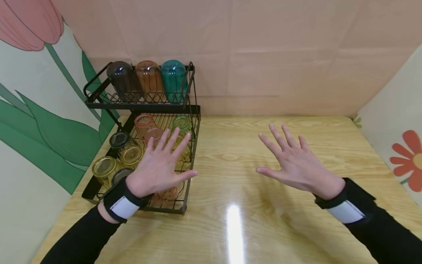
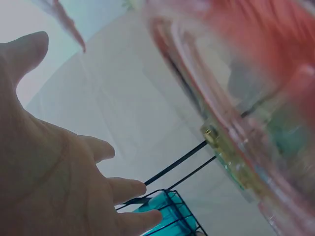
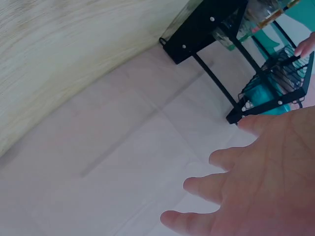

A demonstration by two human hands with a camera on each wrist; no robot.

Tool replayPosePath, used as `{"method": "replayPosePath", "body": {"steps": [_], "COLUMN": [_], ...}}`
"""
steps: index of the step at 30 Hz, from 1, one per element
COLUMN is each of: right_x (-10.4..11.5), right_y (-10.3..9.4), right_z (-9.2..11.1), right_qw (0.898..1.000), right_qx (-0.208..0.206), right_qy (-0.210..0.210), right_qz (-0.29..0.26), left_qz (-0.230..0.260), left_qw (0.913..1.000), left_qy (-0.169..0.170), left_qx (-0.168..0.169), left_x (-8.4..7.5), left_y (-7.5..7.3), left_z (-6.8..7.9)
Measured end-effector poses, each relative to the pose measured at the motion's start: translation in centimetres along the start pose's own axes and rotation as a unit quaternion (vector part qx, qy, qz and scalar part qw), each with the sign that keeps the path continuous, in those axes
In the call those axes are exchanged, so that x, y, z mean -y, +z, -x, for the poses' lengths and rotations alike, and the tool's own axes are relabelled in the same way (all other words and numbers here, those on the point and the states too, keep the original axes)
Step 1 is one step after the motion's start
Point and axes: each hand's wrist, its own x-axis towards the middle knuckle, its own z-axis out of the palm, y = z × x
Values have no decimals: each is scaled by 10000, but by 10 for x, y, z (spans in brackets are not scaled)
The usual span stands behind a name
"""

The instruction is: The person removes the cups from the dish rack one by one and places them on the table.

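My left hand (image 1: 156, 167) hovers with spread fingers over the lower tier of a black two-tier wire rack (image 1: 192, 161), and nothing is in its grasp. Upside-down glasses fill that tier: a red one (image 1: 144, 123), a green one (image 1: 182, 124), a dark one (image 1: 120, 140) and a yellow one (image 1: 104, 168) among them. A pink glass (image 1: 166, 194) is partly hidden beneath the hand. To the right, my right hand (image 1: 295, 161) is held over the bare wood, fingers splayed and holding nothing. In the left wrist view, a pinkish glass (image 2: 216, 93) looms close and blurred beside the palm.
On the rack's upper tier stand a dark grey glass (image 1: 123, 79), a brown glass (image 1: 149, 79) and a teal glass (image 1: 173, 79). The rack sits on the left of a wooden table (image 1: 230, 165). A pinkish backdrop (image 1: 263, 55) rises behind; flower-printed panels flank both sides.
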Motion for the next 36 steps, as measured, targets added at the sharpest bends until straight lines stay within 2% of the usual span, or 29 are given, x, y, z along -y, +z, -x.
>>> {"method": "replayPosePath", "body": {"steps": [7,10,16,20,27,31,36], "right_x": [0,-1,-1,-1,-4,-5,-5], "right_y": [0,1,6,11,15,19,21], "right_z": [1,1,4,6,12,13,13], "right_qw": [10000,10000,9996,9995,9993,9992,9990], "right_qx": [-2,33,156,179,117,6,-113], "right_qy": [31,16,3,11,-62,-155,-204], "right_qz": [-50,-57,-218,-265,-360,-369,-372], "left_qz": [37,105,238,280,628,697,627], "left_qw": [9998,9997,9996,9988,9957,9951,9944], "left_qy": [-190,-191,128,334,359,453,790], "left_qx": [-53,-105,-24,243,571,529,305], "left_x": [15,22,22,18,16,17,17], "left_y": [-17,-20,-4,10,28,34,35], "left_z": [7,14,32,38,42,41,37]}}
